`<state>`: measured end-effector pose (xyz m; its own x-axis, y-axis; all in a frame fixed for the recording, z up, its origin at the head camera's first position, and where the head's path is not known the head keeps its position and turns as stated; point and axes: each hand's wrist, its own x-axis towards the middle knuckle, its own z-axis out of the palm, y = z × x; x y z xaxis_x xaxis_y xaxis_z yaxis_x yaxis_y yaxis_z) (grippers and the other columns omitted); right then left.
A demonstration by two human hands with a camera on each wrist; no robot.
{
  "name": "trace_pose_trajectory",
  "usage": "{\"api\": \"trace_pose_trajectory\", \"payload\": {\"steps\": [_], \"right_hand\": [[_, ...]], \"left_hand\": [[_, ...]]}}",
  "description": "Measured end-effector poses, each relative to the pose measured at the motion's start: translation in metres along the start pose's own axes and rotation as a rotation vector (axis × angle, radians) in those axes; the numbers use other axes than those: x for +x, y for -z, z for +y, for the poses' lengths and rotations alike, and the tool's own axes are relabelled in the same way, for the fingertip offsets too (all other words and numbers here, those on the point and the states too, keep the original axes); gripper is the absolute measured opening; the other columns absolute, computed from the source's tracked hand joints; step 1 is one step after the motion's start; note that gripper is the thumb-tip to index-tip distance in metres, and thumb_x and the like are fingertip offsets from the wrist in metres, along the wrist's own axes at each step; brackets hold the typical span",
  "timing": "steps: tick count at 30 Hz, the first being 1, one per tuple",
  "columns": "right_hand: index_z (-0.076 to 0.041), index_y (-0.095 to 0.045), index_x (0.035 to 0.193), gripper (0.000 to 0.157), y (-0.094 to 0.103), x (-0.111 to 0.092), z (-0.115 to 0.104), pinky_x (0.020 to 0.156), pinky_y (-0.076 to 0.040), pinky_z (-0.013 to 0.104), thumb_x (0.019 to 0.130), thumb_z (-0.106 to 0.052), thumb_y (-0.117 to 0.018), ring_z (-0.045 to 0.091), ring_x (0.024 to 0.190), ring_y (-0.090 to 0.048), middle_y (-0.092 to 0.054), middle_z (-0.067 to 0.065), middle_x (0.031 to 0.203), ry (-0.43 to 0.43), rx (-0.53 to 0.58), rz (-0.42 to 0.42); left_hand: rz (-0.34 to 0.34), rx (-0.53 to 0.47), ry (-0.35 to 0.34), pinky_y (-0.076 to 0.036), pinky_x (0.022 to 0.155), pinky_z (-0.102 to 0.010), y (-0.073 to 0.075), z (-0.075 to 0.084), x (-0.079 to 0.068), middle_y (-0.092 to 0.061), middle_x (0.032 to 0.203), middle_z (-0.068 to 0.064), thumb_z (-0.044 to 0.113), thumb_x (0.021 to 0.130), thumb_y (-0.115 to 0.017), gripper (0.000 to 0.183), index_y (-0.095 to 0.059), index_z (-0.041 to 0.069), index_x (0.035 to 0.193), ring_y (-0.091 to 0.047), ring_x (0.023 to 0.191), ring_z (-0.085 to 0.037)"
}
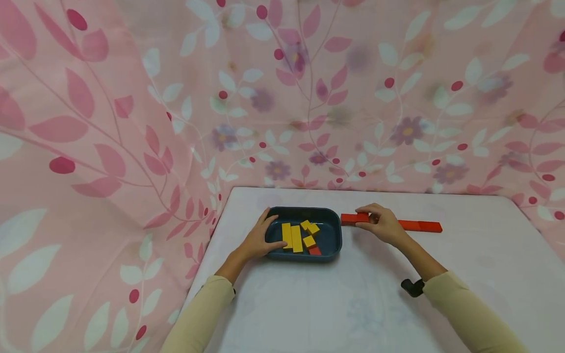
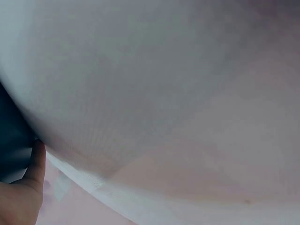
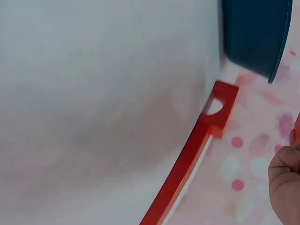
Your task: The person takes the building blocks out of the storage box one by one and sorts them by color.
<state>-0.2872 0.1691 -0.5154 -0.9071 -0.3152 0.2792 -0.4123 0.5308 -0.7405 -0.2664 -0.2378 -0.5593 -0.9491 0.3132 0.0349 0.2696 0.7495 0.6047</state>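
- While the left hand (image 1: 258,240) lies against the left end of the blue tray (image 1: 328,238), its fingers spread out over the rim with the thumb tip reaching inside, the tray is probably being steadied; the hand looks splayed rather than curled.
- The right hand's grip is closed on a red block (image 1: 362,216), pinched between thumb and fingers; that right hand (image 1: 383,225) likely uses the fingertips because the piece is small and needs careful handling.
- From the head view the held block appears over the row of red blocks (image 1: 410,225), to the tray's right; the right wrist view shows red in the fingers off to one side of that row, so contact between them cannot be told.
- Laid end to end, the row runs rightward from just beside the tray, presumably so its pieces stay aligned; the end piece (image 3: 228,89) has a rounded cut-out.
- Inside the tray, two long yellow blocks (image 1: 296,239) lie side by side, with small yellow blocks (image 1: 313,229) and a red piece (image 1: 315,251) near them, apparently held together by the walls.
- Tray and row both sit towards the far edge of the white surface (image 1: 331,304), within both arms' reach.
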Motion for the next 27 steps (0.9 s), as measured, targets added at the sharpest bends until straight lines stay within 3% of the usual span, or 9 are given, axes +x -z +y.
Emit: {"api": "trace_pose_trajectory", "payload": {"steps": [6,17,27], "right_hand": [[-0.006,-0.068,0.120,0.037,0.028,-0.013,0.021,0.059,-0.048,0.020,0.086,-0.016,-0.078,0.021,0.078,-0.052,-0.063,0.014,0.107,-0.090,-0.094,-0.002],[0.004,-0.063,0.124,0.044,0.100,-0.044,0.063,0.058,-0.050,0.019,0.089,-0.020,-0.075,0.035,0.091,-0.059,-0.060,0.026,0.116,-0.183,-0.267,0.066],[0.007,-0.058,0.125,0.046,0.132,-0.063,0.098,0.055,-0.050,0.020,0.091,-0.021,-0.071,0.045,0.093,-0.060,-0.054,0.032,0.115,-0.287,-0.316,0.091]], "left_hand": [[-0.004,0.002,0.004,-0.030,0.116,-0.060,0.000,-0.001,0.001,-0.003,0.168,-0.003,0.062,0.077,-0.075,0.099,-0.032,0.021,0.155,-0.022,0.151,-0.031],[-0.006,0.005,0.021,-0.031,0.116,-0.059,-0.001,0.000,0.001,-0.003,0.168,-0.001,0.062,0.077,-0.075,0.099,-0.032,0.020,0.155,-0.022,0.151,-0.031],[-0.011,0.020,0.027,-0.030,0.117,-0.057,0.002,-0.002,0.003,-0.002,0.168,0.002,0.063,0.077,-0.075,0.097,-0.031,0.024,0.155,-0.020,0.152,-0.028]]}}
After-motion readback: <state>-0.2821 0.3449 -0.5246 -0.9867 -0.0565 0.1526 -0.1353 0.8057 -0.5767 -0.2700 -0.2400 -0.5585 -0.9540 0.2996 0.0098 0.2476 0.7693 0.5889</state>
